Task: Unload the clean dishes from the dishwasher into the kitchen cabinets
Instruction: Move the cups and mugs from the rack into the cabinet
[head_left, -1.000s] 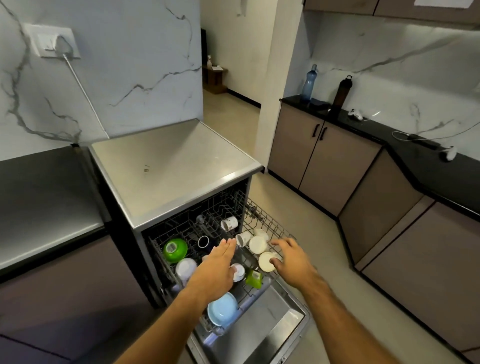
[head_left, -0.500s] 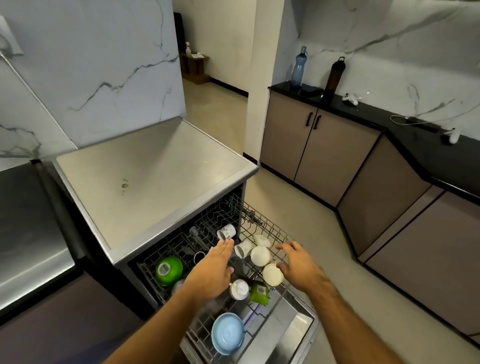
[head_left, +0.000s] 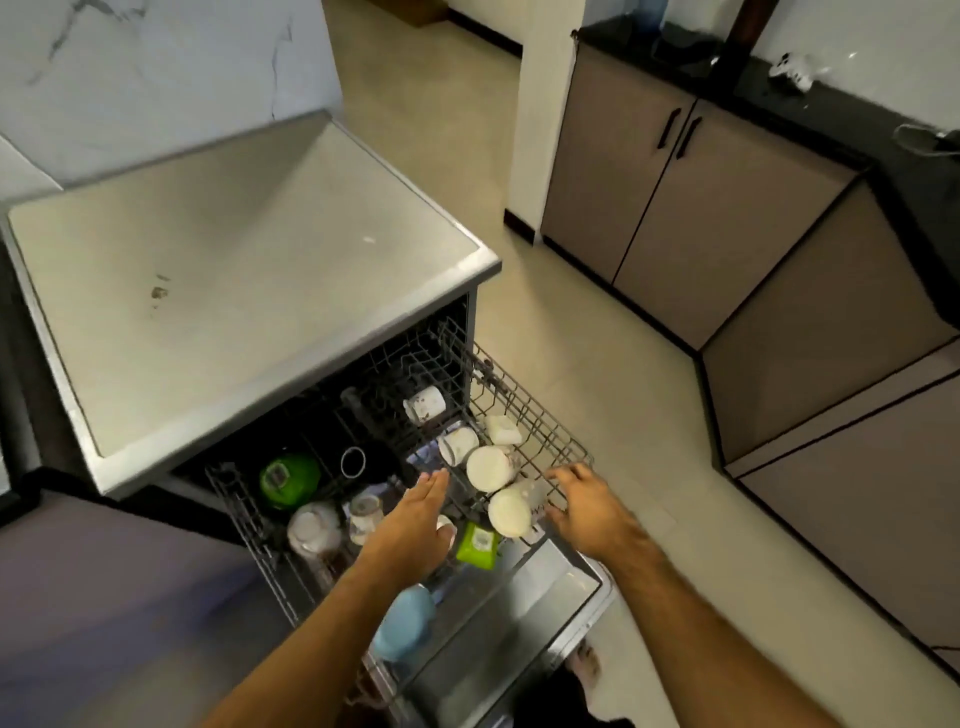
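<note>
- Steel-topped grey dishwasher (head_left: 249, 291), door down, its dark wire rack (head_left: 524, 410) pulled out and holding white ceramic cups (head_left: 491, 468) and a green plastic bowl (head_left: 289, 479).
- Left hand (head_left: 413, 525) flat, fingers straight, above the rack's middle, grasping nothing.
- Right hand (head_left: 589, 512), fingers loosely bent, at the rack's right edge beside the cups; contact unclear.

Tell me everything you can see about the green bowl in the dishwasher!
The green bowl is bright, shiny green, probably plastic. It sits upside down in the dark wire rack, near the rack's left side, partly under the dishwasher's grey top. A pale sticker or label shows on its upturned bottom. A clear glass jar stands just in front of it. Neither hand touches it; the left hand is over the rack to its right.
</note>
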